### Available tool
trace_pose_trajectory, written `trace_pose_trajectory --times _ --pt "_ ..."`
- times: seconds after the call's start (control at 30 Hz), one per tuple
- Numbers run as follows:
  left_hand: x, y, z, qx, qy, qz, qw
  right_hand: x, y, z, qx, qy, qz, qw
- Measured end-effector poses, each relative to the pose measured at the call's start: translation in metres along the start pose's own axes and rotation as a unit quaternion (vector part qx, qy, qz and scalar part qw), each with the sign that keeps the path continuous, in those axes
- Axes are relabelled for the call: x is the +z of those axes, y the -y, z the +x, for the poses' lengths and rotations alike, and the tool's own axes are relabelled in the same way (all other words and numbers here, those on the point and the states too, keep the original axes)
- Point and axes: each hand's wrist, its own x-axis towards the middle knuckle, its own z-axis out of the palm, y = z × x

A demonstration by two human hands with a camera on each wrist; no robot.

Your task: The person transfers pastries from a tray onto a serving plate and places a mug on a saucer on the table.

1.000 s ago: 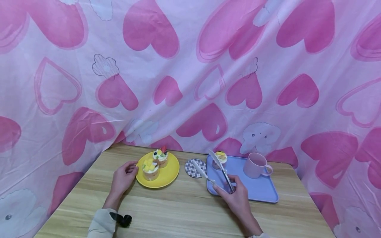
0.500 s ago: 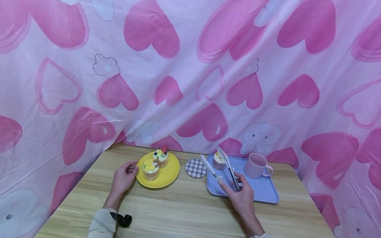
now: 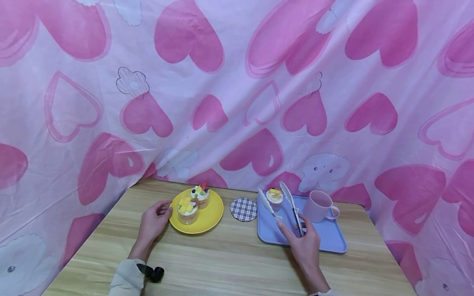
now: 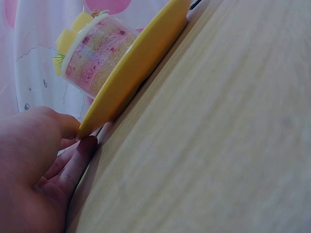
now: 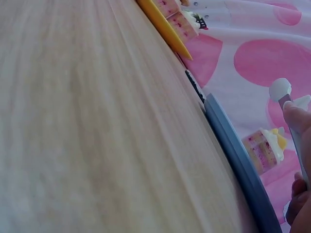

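My left hand (image 3: pixel 154 220) pinches the left rim of a yellow plate (image 3: pixel 212 218); the left wrist view shows the thumb over the rim and a finger beneath. Two clear dessert cups stand on that plate, a mango-topped one (image 3: pixel 188 216) in front and a strawberry-topped one (image 3: pixel 202 200) behind. My right hand (image 3: pixel 306 242) holds metal tongs (image 3: pixel 289 198) with white tips, their arms spread apart. Between the arms in the head view appears a third dessert cup (image 3: pixel 275 200), upright at the back left of a blue tray (image 3: pixel 322 238). The tongs (image 5: pixel 280 91) show partly in the right wrist view.
A pink mug (image 3: pixel 317 207) stands on the tray's right side, handle to the right. A round checked coaster (image 3: pixel 243 209) lies between plate and tray. Behind the wooden table (image 3: pixel 218 263) hangs a pink heart-patterned cloth (image 3: pixel 237 82).
My right hand and the tongs have moved right over the tray, so the tongs' arms now stand on either side of the dessert cup in the head view. The left hand has stayed at the plate.
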Motion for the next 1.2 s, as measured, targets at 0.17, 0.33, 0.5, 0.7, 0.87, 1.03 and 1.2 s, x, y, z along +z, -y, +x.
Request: trace_pose_trajectory --times 0.17,0.33,0.5,0.7,0.87,1.03,1.2 --pt "0.0000 -0.0001 -0.0003 0.004 -0.001 -0.001 1.0000 -0.0002 -0.0042 0.0012 -0.003 -0.011 0.000 0.9999" --pt "-0.0002 -0.0016 0.0005 0.000 0.004 0.001 1.0000 -0.0016 -0.0079 0.0051 -0.008 -0.005 -0.024 0.9997" --pt "-0.0008 -0.0012 0.0009 0.000 0.008 -0.003 1.0000 -0.0005 -0.0101 0.0069 -0.011 0.028 -0.081 0.9962" --pt "0.0010 0.0007 -0.0004 -0.002 0.009 -0.001 1.0000 -0.0016 -0.0099 0.0060 -0.019 0.047 -0.117 0.9918" --pt "-0.0004 0.0017 -0.0007 0.004 0.008 -0.002 1.0000 -0.0003 -0.0094 0.0072 -0.019 0.068 -0.141 0.9874" --pt "-0.0015 0.0026 -0.0009 0.006 0.012 -0.003 0.9999 -0.0001 -0.0082 0.0081 -0.005 0.093 -0.161 0.9826" --pt "-0.0012 0.0026 -0.0014 0.010 0.014 -0.003 0.9998 -0.0013 -0.0077 0.0077 -0.004 0.091 -0.157 0.9833"
